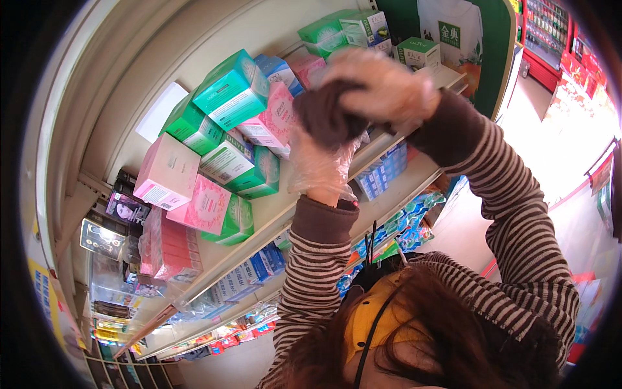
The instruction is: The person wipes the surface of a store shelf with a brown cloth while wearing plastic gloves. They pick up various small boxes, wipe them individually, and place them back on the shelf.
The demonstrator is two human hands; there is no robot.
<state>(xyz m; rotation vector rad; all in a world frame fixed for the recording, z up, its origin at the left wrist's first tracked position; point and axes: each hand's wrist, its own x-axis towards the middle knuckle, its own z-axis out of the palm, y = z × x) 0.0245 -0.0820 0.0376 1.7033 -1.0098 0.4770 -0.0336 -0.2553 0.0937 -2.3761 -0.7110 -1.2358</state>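
Both hands are raised together in front of the shelf of boxes. My right hand [384, 90], blurred, grips a bunched dark brown cloth [330, 114]. Beneath the cloth is my left hand [318, 158], with thin clear plastic around the hand and wrist; its fingers are hidden, so their hold cannot be told. Left of the hands, a teal box [233, 90] rests on top of stacked boxes, beside a pink floral box [272, 116]. A pale pink box [167, 170] and a green-and-white box [227, 158] stand nearer the left end.
The shelf's front edge [257, 238] runs diagonally below the hands. Lower shelves hold blue-and-white boxes [384, 170] and bright plastic packets [413, 219]. More green boxes [323, 34] stand at the back. Shrink-wrapped pink boxes [175, 248] sit at the left, and a red-framed cooler [546, 34] is far right.
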